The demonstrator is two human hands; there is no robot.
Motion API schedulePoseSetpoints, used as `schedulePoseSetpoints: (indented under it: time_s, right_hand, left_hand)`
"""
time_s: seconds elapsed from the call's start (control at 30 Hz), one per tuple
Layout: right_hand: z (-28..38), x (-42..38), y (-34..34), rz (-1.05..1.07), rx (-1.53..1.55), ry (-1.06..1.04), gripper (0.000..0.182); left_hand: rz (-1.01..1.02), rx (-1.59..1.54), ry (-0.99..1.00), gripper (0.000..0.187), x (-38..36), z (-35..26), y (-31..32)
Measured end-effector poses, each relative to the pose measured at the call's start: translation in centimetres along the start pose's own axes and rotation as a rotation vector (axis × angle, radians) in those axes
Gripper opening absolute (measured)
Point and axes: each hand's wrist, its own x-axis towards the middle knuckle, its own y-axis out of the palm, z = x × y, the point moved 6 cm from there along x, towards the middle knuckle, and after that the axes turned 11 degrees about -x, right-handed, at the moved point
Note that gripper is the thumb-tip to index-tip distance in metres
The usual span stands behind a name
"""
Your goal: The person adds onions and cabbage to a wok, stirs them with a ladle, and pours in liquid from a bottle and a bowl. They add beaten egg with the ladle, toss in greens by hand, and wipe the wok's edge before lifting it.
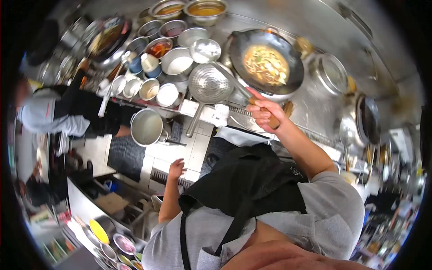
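Note:
My right hand (265,110) is wrapped round the wooden handle of a ladle (205,51). The metal bowl of the ladle is over the seasoning bowls, left of the wok. In the black wok (294,69) lies a brothy dish with sliced pieces (266,65). Just below the ladle, a perforated strainer (210,83) rests with its handle pointing toward me. My left hand (177,168) hangs low on the left above the floor, holding nothing, its fingers loosely apart. The nearest thing to it is a large metal pot (147,127).
Several metal bowls, among them a bowl of red chillies (159,47), crowd the counter. Squeeze bottles (150,65) stand among them. A co-worker (49,110) reaches toward another wok (108,38) at the left. A steel pot (332,74) stands right of my wok.

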Motion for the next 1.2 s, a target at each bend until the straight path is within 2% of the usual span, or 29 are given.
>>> schedulePoseSetpoints:
  time_s: [0.03, 0.07, 0.1, 0.17, 0.2, 0.3, 0.37, 0.4, 0.43, 0.5, 0.53, 0.57, 0.6, 0.63, 0.67, 0.73, 0.77, 0.8, 0.83, 0.87, 0.9, 0.97, 1.03, 1.07, 1.1, 1.13, 1.17, 1.2]
  right_hand:
    - [-0.1, -1.2, 0.5, -0.044, 0.016, -0.033, 0.059]
    - [0.0, -2.2, 0.7, -0.075, 0.043, -0.082, 0.058]
    - [0.1, -3.0, 0.6, -0.090, 0.040, -0.104, 0.058]
    - [0.5, -4.2, -0.2, -0.201, -0.003, -0.205, 0.052]
    - [0.6, -4.8, -0.2, -0.308, -0.020, -0.227, 0.052]
    - [2.0, -6.2, -4.4, -0.345, 0.014, -0.294, 0.053]
    - [2.1, -6.2, -4.5, -0.368, 0.042, -0.348, 0.053]
    - [1.6, -6.1, -4.9, -0.518, -0.051, -0.380, 0.047]
    - [1.5, -6.2, -5.6, -0.668, -0.143, -0.414, 0.041]
    - [2.5, -7.6, -7.8, -0.651, -0.135, -0.407, 0.040]
    - [3.3, -8.5, -8.9, -0.538, 0.048, -0.401, 0.041]
    - [3.7, -8.8, -9.8, -0.419, 0.229, -0.390, 0.042]
    - [3.6, -8.2, -9.6, -0.428, 0.109, -0.458, 0.057]
    - [2.7, -8.4, -10.4, -0.676, -0.039, -0.446, 0.055]
    - [2.4, -8.4, -9.9, -0.673, -0.054, -0.424, 0.057]
    - [3.1, -9.7, -10.9, -0.663, -0.054, -0.413, 0.060]
    - [4.3, -10.6, -11.7, -0.462, 0.151, -0.396, 0.063]
    - [4.8, -11.4, -11.8, -0.258, 0.350, -0.374, 0.066]
    - [4.2, -11.3, -11.8, -0.251, 0.362, -0.379, 0.066]
    - [3.7, -10.9, -12.0, -0.430, 0.188, -0.423, 0.058]
    - [3.6, -10.9, -11.9, -0.608, 0.012, -0.462, 0.050]
    - [4.3, -12.0, -12.2, -0.622, -0.013, -0.445, 0.046]
    - [6.5, -13.0, -14.6, -0.290, 0.250, -0.391, 0.047]
    - [6.8, -12.8, -16.1, -0.240, 0.227, -0.409, 0.058]
    - [6.4, -12.5, -15.4, -0.230, 0.224, -0.399, 0.058]
    - [5.8, -12.2, -14.2, -0.402, 0.106, -0.424, 0.051]
    - [5.6, -12.4, -13.9, -0.571, -0.014, -0.449, 0.045]
    - [5.8, -12.6, -14.5, -0.570, -0.033, -0.423, 0.046]
  left_hand:
    - [-0.052, -0.048, -0.093, 0.032, 0.2, 2.4, -1.8]
    - [-0.026, -0.033, -0.088, 0.032, 3.3, 7.2, -3.6]
    - [0.031, -0.109, -0.374, 0.030, 5.1, 14.1, -7.4]
    - [0.407, 0.690, 0.747, 0.026, 1.0, 12.1, -7.3]
    - [0.423, 0.690, 0.754, 0.026, 1.8, 11.7, -7.1]
    - [0.215, 0.420, 0.151, 0.030, 4.6, 11.4, -7.2]
    - [0.054, 0.223, -0.236, 0.037, 4.7, 11.0, -6.6]
    - [-0.029, 0.114, -0.422, 0.041, 5.0, 11.9, -6.7]
    - [-0.028, 0.108, -0.411, 0.041, 5.9, 11.3, -6.6]
    - [0.350, 0.264, 0.161, 0.043, 9.1, 8.2, -4.2]
    - [0.454, 0.269, 0.511, 0.044, 8.7, 6.1, -3.4]
    - [0.521, 0.248, 0.604, 0.046, 9.3, 5.6, -2.8]
    - [0.510, 0.282, 0.598, 0.047, 9.5, 5.0, -2.4]
    - [0.495, 0.320, 0.591, 0.047, 9.5, 4.3, -2.2]
    - [0.493, 0.331, 0.597, 0.047, 9.6, 4.3, -2.2]
    - [0.382, 0.317, 0.255, 0.048, 10.6, 5.9, -2.9]
    - [0.236, 0.273, 0.085, 0.050, 7.5, 3.3, -2.3]
    - [0.142, 0.280, 0.011, 0.045, 4.7, 1.0, -1.3]
    - [0.045, 0.287, -0.062, 0.041, 3.1, 0.1, -1.1]
    - [0.037, 0.299, -0.057, 0.041, 4.3, 1.6, -2.1]
    - [0.089, 0.448, 0.103, 0.036, 5.6, 2.5, -2.0]
    - [0.197, 0.736, 0.421, 0.028, 8.6, 3.4, -0.8]
    - [0.305, 1.003, 0.738, 0.022, 9.7, 5.6, 0.7]
    - [0.226, 0.332, 0.213, 0.024, 2.1, -2.2, 4.8]
    - [0.204, 0.326, 0.195, 0.027, 0.9, -4.5, 7.3]
    - [0.209, 0.258, 0.080, 0.029, 1.5, -4.6, 8.6]
    - [0.205, 0.293, 0.096, 0.030, 0.3, -6.3, 10.5]
    - [0.260, 0.308, 0.136, 0.028, 1.6, -5.8, 11.2]
